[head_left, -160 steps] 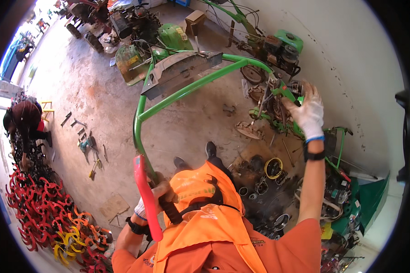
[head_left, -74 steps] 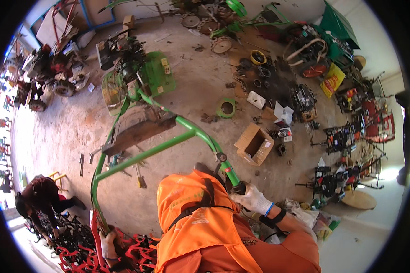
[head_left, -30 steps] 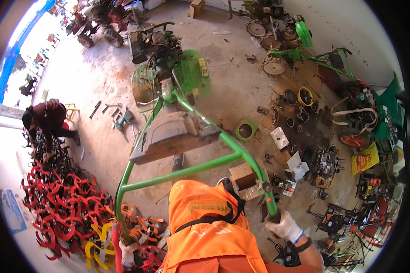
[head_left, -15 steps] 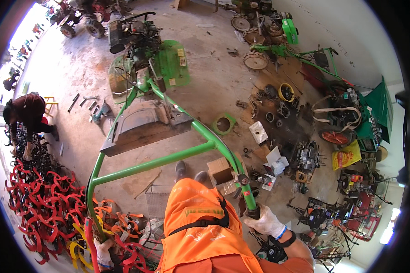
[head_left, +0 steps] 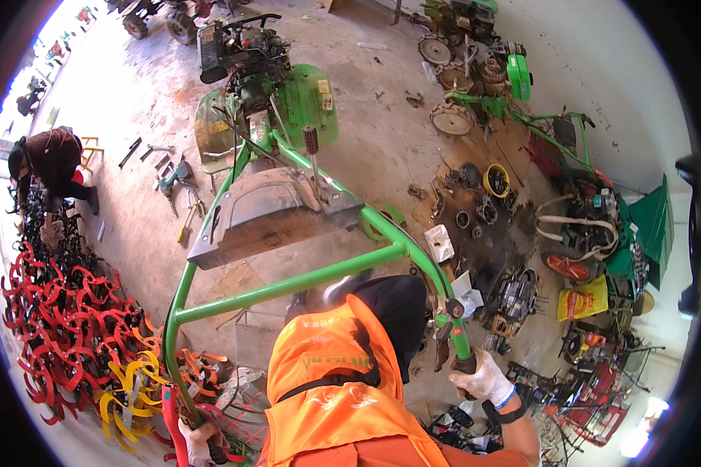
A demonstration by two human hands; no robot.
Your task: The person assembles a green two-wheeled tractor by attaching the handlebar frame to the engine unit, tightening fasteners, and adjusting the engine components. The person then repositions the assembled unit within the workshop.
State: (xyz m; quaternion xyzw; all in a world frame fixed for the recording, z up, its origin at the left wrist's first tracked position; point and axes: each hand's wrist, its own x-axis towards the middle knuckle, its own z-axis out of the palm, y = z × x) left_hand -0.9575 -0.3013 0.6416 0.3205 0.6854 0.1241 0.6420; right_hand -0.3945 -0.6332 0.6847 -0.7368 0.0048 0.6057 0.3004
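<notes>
I stand between the green handlebars (head_left: 288,285) of a walking tractor, wearing an orange apron (head_left: 327,373). In a white work glove, my right hand (head_left: 484,379) is wrapped round the dark grip at the right bar's end. My left hand (head_left: 199,437), also gloved, closes round the left bar's end, beside a red lever (head_left: 171,416). A dusty dark cover (head_left: 276,206) spans the bars ahead of me, with a ribbed black shift lever (head_left: 311,140) at its right. Farther off are the tractor's green fenders (head_left: 311,101) and dark engine (head_left: 245,58).
Red curved tiller blades (head_left: 62,327) and yellow ones (head_left: 128,397) pile up at left, where another person (head_left: 51,163) bends over. A cordless drill (head_left: 177,175) and hand tools lie on the floor. Engine parts (head_left: 518,292), a yellow sack (head_left: 582,300) and another green tiller (head_left: 487,101) stand at right.
The handlebars have swung to the right relative to my body, with both hands still on them. My dark-trousered leg has come forward, knee bent, under the crossbar.
</notes>
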